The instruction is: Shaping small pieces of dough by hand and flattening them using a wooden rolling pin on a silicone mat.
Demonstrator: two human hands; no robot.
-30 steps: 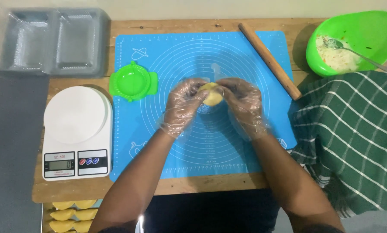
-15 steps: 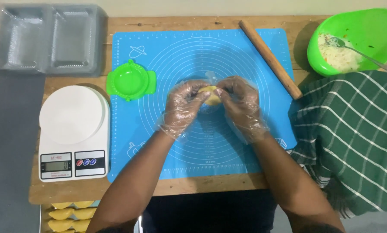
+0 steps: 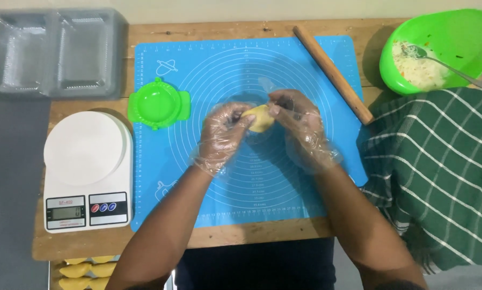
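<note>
Trays: at far left we see two clear plastic trays (image 3: 53,51) lying side by side, partly off the table (image 3: 252,233).
Scale: below them a white kitchen scale (image 3: 87,169) rests on the table's left end; it sits a touch lower and further left in view than a second ago, which we put down to the head camera shifting, not the scale.
Pastries: under the table's left edge a row of yellow folded pastries (image 3: 82,268) shows.
Press: a green round press (image 3: 158,103) lies open on the blue mat (image 3: 198,177), just left of the hands.
Left hand: our gloved left hand (image 3: 222,137) pinches the left edge of the dough (image 3: 260,118), grip closed on it.
Dough: the yellow piece is held up between both hands over the middle of the mat; more of its face shows now than half a second ago, so we judge it has been turned or opened out a little.
Right hand: our gloved right hand (image 3: 297,126) holds the dough's right and top edge, fingers closed on it; it has crept slightly up over the piece.
Pin: a wooden rolling pin (image 3: 335,72) lies slantwise across the mat's right top corner.
Cloth: a green checked cloth (image 3: 439,172) covers the right side.
Bowl: a green bowl (image 3: 455,37) with pale filling and a spoon (image 3: 439,64) stands at far right.
</note>
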